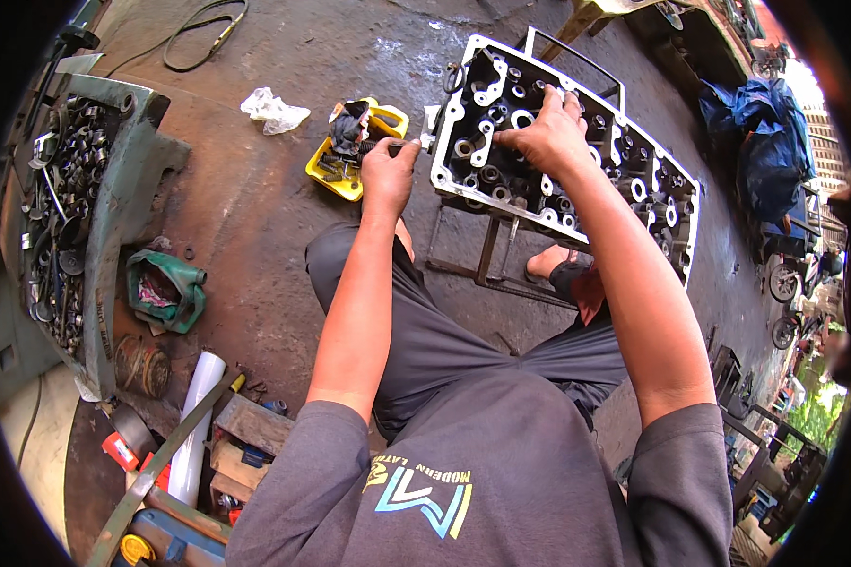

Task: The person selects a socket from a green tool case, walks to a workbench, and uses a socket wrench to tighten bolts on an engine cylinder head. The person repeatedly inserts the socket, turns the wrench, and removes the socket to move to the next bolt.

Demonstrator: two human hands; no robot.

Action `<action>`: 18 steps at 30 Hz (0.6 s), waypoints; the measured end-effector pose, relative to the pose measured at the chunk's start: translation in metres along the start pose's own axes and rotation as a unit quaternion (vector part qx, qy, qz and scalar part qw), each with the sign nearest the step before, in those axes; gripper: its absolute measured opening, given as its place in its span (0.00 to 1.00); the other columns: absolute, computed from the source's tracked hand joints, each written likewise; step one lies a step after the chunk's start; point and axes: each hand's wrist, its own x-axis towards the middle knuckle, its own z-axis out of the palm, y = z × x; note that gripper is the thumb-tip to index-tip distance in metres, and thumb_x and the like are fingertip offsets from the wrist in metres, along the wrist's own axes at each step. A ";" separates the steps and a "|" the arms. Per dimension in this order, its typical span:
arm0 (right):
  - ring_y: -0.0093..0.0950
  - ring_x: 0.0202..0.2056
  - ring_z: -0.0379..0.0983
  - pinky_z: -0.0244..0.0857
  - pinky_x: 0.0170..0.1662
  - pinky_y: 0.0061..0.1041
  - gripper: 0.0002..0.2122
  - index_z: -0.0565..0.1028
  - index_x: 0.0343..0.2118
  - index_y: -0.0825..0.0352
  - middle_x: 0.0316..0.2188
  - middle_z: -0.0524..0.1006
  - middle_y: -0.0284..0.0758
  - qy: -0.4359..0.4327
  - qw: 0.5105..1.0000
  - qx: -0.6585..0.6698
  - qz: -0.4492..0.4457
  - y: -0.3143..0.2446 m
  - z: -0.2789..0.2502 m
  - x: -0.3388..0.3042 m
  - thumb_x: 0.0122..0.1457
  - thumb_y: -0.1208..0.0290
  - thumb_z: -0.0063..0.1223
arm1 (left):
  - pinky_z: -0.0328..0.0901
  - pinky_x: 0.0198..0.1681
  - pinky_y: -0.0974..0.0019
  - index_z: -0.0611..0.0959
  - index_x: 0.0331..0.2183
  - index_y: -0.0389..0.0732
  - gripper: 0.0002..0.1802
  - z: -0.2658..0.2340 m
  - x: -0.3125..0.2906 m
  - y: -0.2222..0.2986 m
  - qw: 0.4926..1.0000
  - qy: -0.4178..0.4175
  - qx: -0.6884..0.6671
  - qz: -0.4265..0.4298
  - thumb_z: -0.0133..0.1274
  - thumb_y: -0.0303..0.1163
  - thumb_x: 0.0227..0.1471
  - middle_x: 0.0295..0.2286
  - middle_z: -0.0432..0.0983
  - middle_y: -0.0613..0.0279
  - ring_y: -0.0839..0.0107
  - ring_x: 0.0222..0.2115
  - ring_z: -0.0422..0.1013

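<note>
A metal engine cylinder head, with many round bores and bosses, lies tilted on a low metal stand. My right hand rests on its upper face, fingers spread over the bores, holding nothing. Beside its left end my left hand is closed in a pinch. A small dark piece shows at those fingertips, too hidden to name. Just left of that hand sits a cut-open yellow plastic jug with bolts and a dark rag in it.
A crumpled white plastic bag lies on the floor. At the left, a metal tray holds many greasy parts; near it are a cut green jug and a rusty can. A blue tarp hangs at the right.
</note>
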 end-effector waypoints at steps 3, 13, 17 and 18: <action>0.56 0.67 0.49 0.51 0.67 0.45 0.56 0.53 0.67 0.69 0.67 0.50 0.58 -0.002 1.000 0.013 0.009 -0.001 0.001 0.001 0.38 0.49 0.74 | 0.60 0.22 0.70 0.83 0.32 0.32 0.14 0.007 -0.006 0.003 0.995 -0.036 -0.080 -0.036 0.60 0.35 0.53 0.18 0.73 0.67 0.81 0.17 0.63; 0.49 0.64 0.55 0.55 0.65 0.44 0.56 0.53 0.66 0.66 0.62 0.60 0.52 0.007 1.000 0.007 0.030 0.001 0.005 0.001 0.36 0.47 0.75 | 0.55 0.13 0.72 0.80 0.33 0.34 0.12 0.011 -0.008 0.005 0.980 -0.058 -0.168 -0.091 0.55 0.35 0.54 0.15 0.69 0.68 0.80 0.11 0.61; 0.50 0.64 0.55 0.56 0.63 0.46 0.57 0.53 0.66 0.66 0.62 0.60 0.53 0.024 0.999 0.006 0.036 -0.002 0.009 0.000 0.36 0.47 0.75 | 0.53 0.13 0.73 0.79 0.32 0.36 0.11 0.011 -0.007 0.003 0.977 -0.064 -0.173 -0.104 0.55 0.35 0.53 0.15 0.68 0.70 0.81 0.10 0.59; 0.51 0.64 0.55 0.55 0.64 0.46 0.57 0.52 0.67 0.66 0.62 0.60 0.53 0.010 0.999 0.005 0.037 -0.003 0.008 0.000 0.37 0.47 0.75 | 0.53 0.13 0.73 0.79 0.32 0.36 0.11 0.011 -0.007 0.004 0.976 -0.065 -0.177 -0.106 0.55 0.35 0.53 0.15 0.68 0.70 0.81 0.10 0.59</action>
